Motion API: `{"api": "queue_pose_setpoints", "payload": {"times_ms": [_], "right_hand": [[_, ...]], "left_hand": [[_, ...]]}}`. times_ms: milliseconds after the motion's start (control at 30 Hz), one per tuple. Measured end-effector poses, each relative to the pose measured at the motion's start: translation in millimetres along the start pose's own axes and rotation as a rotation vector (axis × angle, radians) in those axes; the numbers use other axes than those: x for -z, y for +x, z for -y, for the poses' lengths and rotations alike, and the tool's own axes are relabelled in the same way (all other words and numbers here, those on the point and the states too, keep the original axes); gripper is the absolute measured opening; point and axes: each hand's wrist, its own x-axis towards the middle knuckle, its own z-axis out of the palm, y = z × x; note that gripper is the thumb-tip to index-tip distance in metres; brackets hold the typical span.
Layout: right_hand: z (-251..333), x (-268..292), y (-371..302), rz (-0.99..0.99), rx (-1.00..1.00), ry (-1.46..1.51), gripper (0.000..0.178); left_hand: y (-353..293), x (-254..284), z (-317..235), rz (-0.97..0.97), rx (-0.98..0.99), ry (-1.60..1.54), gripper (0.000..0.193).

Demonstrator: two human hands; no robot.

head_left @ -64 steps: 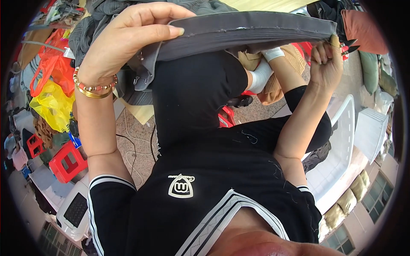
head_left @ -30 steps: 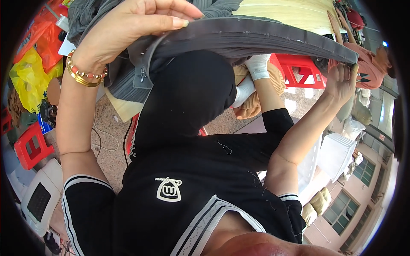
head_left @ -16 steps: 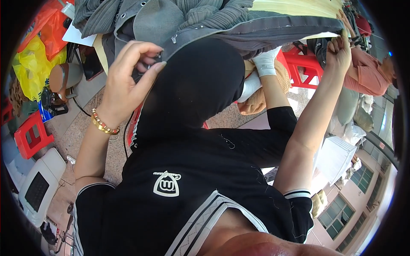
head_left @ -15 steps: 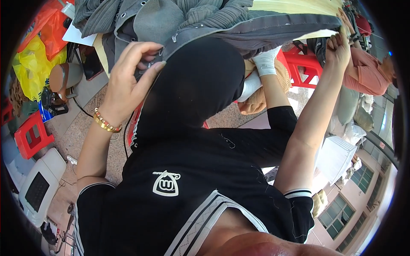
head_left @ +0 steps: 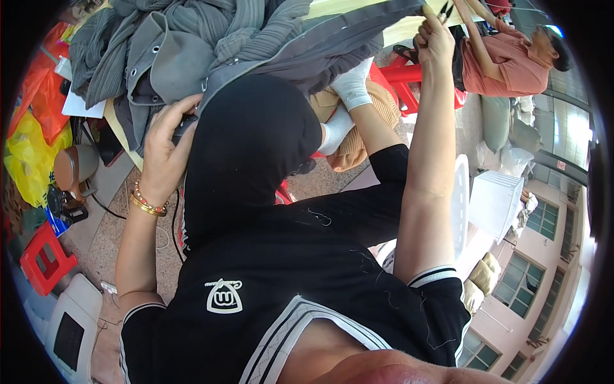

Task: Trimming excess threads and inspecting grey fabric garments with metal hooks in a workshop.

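Note:
A dark grey garment (head_left: 345, 35) with ribbed knit parts and small metal rings lies heaped over the table edge and my raised knee. One long strip of it runs taut up to the right. My right hand (head_left: 436, 41) pinches the far end of that strip, arm stretched out. A small dark pointed thing (head_left: 446, 9) shows just past its fingers; I cannot tell if the hand holds it. My left hand (head_left: 163, 147) is beside my knee, fingers and thumb closed around the garment's near edge. The cloth partly hides those fingertips.
A person in a pink shirt (head_left: 505, 61) sits at the far right. Red stools (head_left: 46, 259) stand left and beyond my knee. Left of the table are a yellow bag (head_left: 29, 150), an orange bag (head_left: 41, 89) and a brown-and-silver machine part (head_left: 73, 168). A white crate (head_left: 495, 201) stands right.
The view has shifted, bringing more of the seated person in. My left hand's fingers have closed in on the cloth edge. My right hand still holds the strip's end, now raised higher.

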Motion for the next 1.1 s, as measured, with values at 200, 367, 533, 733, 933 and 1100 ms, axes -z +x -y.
{"api": "queue_pose_setpoints", "payload": {"times_ms": [200, 367, 533, 733, 933, 1100], "right_hand": [[26, -3, -20, -0.376, 0.196, -0.252, 0.026], [32, 31, -22, -0.378, 0.186, -0.190, 0.031], [23, 31, -21, -0.374, 0.178, -0.180, 0.032], [31, 42, -24, -0.403, 0.188, -0.189, 0.034], [2, 16, -49, -0.467, 0.195, -0.339, 0.015], [-26, -43, -76, -0.360, 0.143, -0.576, 0.030]], "left_hand": [[17, 47, -15, -0.033, 0.208, -0.746, 0.038], [28, 72, -9, 0.027, 0.223, -0.784, 0.033], [28, 80, -9, 0.077, 0.239, -0.681, 0.039], [30, 86, -9, 0.108, 0.208, -0.732, 0.039], [32, 80, -26, 0.073, 0.061, -0.572, 0.037], [26, 75, -18, -0.198, -0.001, 0.234, 0.047]]}}
